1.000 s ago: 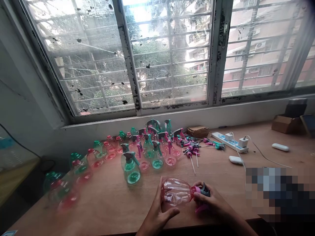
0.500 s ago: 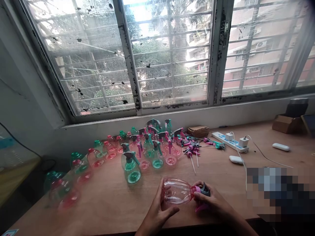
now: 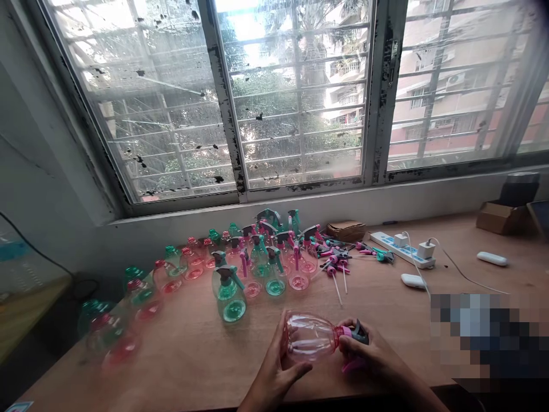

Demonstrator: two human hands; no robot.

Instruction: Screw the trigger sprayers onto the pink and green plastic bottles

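A clear red spray bottle point(image 3: 311, 335) lies sideways in the air above the table's front part, its base to the left and its neck to the right. Around the base end, my left hand point(image 3: 278, 360) holds it with the thumb below. My right hand point(image 3: 369, 346) grips the pink collar and dark grey spray head at the neck. A pink trigger shows beneath the right fingers. Beyond the hands stands a green spray bottle point(image 3: 234, 300) with its head fitted. Loose spray heads point(image 3: 337, 260) with thin tubes lie farther back.
Several fitted spray bottles point(image 3: 274, 274) crowd by the window wall. Headless red and green bottles point(image 3: 141, 297) line the left. A power strip point(image 3: 403, 249) with chargers and cables, white devices point(image 3: 414, 280) and a cardboard box point(image 3: 497, 216) occupy the right.
The red bottle's body has turned slightly about its long axis, shifting its reflections. Both hands keep their hold in nearly the same place.
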